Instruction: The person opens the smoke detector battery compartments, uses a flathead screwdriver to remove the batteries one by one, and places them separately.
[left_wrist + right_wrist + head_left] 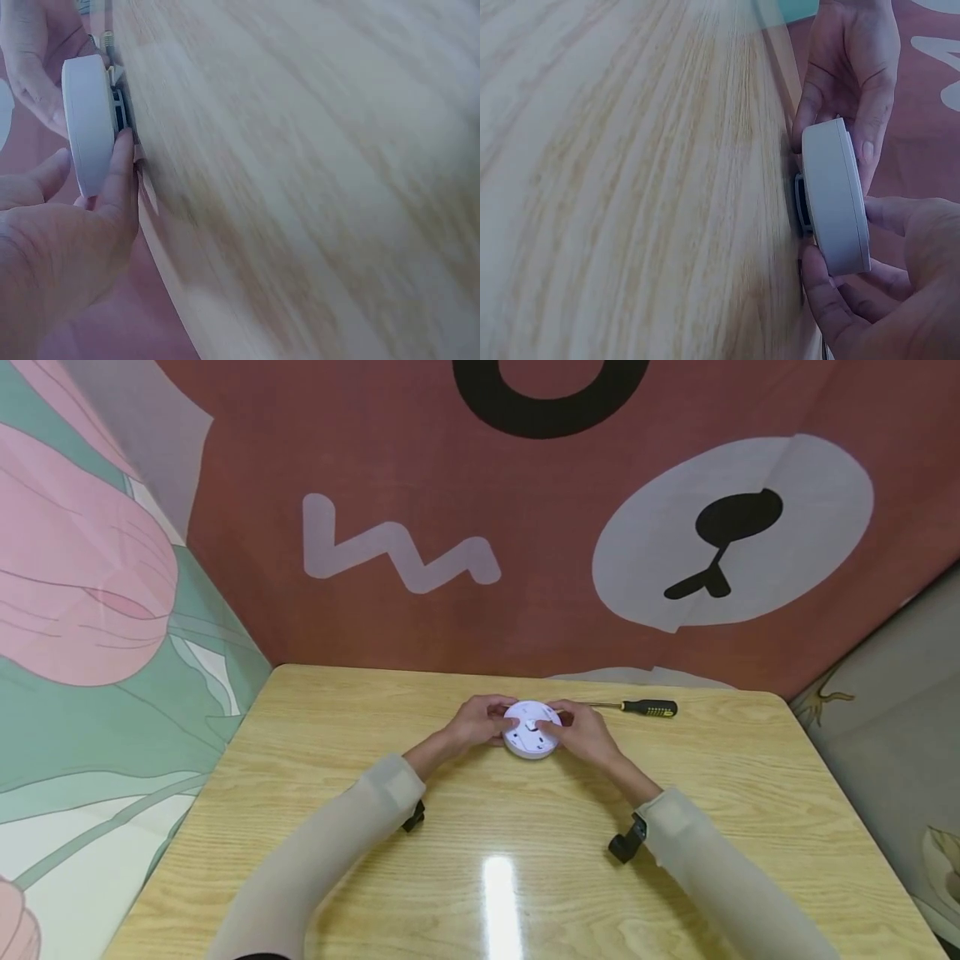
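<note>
Between both hands is a white round smoke detector [531,745], its flat slotted back turned up in the head view. My left hand [474,723] grips its left edge, thumb over the top face and fingers at the side and below. From the right, my right hand [589,737] holds the opposite edge with its thumb on the back plate. Seen edge-on in the right wrist view, the detector [834,199] has a dark vented part [802,202] on its underside, close over the tabletop. The left wrist view shows a left fingertip [122,142] beside that vented part.
A screwdriver [649,707] with a black and yellow handle lies behind the right hand, its shaft pointing left toward the detector. The wood-grain table [360,710] ends at a printed cloth backdrop [405,627]. Dark camera mounts [627,841] sit at the wrists.
</note>
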`<action>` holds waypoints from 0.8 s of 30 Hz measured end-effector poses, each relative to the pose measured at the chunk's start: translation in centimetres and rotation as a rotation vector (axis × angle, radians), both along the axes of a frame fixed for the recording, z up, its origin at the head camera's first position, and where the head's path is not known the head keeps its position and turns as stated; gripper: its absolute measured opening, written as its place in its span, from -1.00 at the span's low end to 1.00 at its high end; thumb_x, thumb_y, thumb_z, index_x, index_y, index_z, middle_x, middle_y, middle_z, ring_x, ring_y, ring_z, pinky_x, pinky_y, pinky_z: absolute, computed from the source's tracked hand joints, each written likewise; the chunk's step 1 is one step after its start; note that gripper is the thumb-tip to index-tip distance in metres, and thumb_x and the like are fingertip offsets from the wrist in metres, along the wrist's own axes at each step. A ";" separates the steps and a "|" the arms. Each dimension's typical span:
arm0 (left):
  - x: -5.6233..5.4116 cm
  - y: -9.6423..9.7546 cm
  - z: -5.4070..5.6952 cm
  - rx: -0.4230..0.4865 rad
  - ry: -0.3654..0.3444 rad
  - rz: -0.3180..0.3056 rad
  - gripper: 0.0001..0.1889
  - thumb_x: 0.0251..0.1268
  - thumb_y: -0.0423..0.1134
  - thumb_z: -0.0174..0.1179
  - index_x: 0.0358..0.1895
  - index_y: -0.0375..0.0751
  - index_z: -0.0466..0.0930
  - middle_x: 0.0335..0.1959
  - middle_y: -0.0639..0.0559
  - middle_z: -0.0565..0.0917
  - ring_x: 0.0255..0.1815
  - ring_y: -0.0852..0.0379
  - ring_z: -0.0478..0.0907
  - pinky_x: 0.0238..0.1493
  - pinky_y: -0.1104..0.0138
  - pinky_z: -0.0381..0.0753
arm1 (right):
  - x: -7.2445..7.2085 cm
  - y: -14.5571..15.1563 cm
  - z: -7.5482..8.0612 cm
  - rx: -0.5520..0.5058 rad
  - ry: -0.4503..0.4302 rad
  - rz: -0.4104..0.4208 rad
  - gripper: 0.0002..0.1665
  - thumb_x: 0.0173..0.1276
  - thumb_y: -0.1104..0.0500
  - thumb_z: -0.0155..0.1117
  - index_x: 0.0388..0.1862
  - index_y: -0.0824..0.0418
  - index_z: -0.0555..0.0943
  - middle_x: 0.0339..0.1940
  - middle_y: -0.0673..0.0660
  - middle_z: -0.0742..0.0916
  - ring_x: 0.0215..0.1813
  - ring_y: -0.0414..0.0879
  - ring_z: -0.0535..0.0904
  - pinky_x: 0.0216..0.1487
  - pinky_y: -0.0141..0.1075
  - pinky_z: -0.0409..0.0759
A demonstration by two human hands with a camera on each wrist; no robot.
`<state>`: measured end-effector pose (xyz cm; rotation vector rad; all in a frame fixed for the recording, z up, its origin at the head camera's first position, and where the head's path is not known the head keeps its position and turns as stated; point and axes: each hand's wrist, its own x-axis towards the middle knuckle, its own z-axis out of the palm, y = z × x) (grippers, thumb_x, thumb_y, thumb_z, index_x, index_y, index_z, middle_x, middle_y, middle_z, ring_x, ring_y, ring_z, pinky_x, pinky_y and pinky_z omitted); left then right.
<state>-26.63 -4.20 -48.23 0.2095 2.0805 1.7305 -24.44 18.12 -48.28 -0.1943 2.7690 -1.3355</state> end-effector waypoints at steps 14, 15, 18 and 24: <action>0.1 0.8 -0.1 -0.033 -0.021 0.060 -0.58 0.44 -0.38 0.37 0.33 -0.26 0.66 0.01 -0.15 0.69 -0.29 0.17 0.62 -0.38 0.39 0.72 | 0.6 0.0 0.0 -0.042 -0.040 -0.046 -0.47 0.41 0.06 0.53 0.19 0.37 0.68 -0.04 0.35 0.78 -0.14 0.03 0.74 -0.33 -0.27 0.75; 0.1 0.9 -0.1 -0.030 -0.024 0.060 -0.58 0.44 -0.38 0.37 0.33 -0.26 0.65 0.02 -0.15 0.70 -0.28 0.17 0.62 -0.38 0.39 0.72 | 0.7 0.0 0.0 -0.040 -0.039 -0.048 -0.47 0.42 0.06 0.53 0.20 0.37 0.68 -0.03 0.35 0.78 -0.12 0.05 0.74 -0.34 -0.28 0.74; 0.0 0.9 0.0 -0.029 -0.037 0.060 -0.58 0.45 -0.38 0.37 0.33 -0.26 0.66 0.04 -0.15 0.70 -0.28 0.17 0.62 -0.38 0.38 0.72 | 0.8 0.1 0.1 -0.052 -0.062 -0.053 -0.45 0.42 0.06 0.52 0.25 0.35 0.67 0.01 0.34 0.78 -0.06 0.07 0.71 -0.33 -0.33 0.72; -0.1 0.9 0.2 -0.031 -0.059 0.053 -0.57 0.44 -0.37 0.38 0.33 -0.23 0.67 0.07 -0.14 0.72 -0.29 0.19 0.61 -0.41 0.41 0.68 | 1.0 0.6 0.0 -0.142 -0.133 -0.030 -0.31 0.37 0.08 0.57 0.38 0.36 0.61 0.06 0.32 0.77 -0.07 0.00 0.65 -0.30 -0.34 0.69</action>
